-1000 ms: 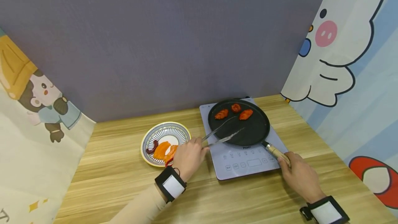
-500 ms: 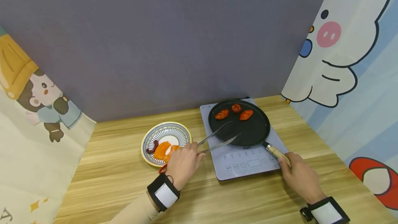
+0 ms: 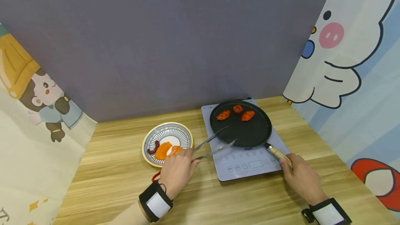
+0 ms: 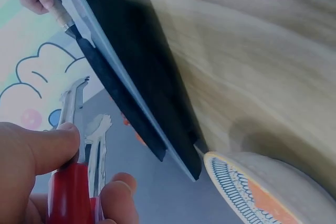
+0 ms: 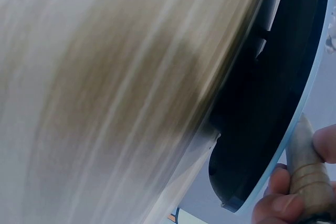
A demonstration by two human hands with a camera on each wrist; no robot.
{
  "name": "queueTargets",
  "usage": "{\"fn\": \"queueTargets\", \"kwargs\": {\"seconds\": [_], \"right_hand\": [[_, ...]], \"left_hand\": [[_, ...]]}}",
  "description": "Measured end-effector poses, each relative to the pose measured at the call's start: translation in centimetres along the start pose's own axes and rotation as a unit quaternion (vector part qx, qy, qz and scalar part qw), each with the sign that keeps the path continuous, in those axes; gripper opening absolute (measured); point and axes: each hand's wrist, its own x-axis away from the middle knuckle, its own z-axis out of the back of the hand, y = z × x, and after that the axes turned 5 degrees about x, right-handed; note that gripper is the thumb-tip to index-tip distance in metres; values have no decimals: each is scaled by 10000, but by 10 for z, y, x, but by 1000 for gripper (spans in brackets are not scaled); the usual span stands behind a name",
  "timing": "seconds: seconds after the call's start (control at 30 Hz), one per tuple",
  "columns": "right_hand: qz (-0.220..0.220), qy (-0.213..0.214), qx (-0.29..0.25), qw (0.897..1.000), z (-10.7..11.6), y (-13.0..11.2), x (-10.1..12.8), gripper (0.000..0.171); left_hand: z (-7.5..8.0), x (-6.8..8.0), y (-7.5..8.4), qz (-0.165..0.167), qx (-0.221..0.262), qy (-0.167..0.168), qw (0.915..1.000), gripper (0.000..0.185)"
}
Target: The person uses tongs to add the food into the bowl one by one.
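In the head view, my left hand (image 3: pixel 178 171) holds metal tongs (image 3: pixel 210 140); their two arms stand apart with nothing between them. The left wrist view shows thumb and fingers around the tongs' red handles (image 4: pixel 69 192). The tips lie over the near left edge of a flat black frying pan (image 3: pixel 248 133). My right hand (image 3: pixel 303 178) grips the pan's wooden handle (image 3: pixel 276 152). Toward the back of the pan lie two reddish, ridged food pieces (image 3: pixel 248 115) and a smaller round one (image 3: pixel 238 109). In the right wrist view, fingers (image 5: pixel 283 205) wrap the handle.
Under the pan is a pale induction cooker (image 3: pixel 232 173). Left of it stands a patterned plate (image 3: pixel 178 133) with orange slices (image 3: pixel 163 150) and dark red pieces (image 3: pixel 153 147), partly behind the left hand. A grey wall (image 3: pixel 175 44) closes off the back of the wooden table (image 3: pixel 106 169).
My left hand has moved left and nearer to me, drawing the tongs' tips back from the pan's middle to its near left edge. The right hand, pan and food stay put.
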Motion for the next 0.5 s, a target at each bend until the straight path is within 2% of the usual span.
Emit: {"fn": "queueTargets", "kwargs": {"seconds": [0.2,0.5], "right_hand": [[22,28,-2,10000,0,0,0,32],[63,40,-40,10000,-1,1,0,30]], "left_hand": [[6,9,-6,231,165,-285,9992,34],[14,21,-17,401,216,-299,9985,34]]}}
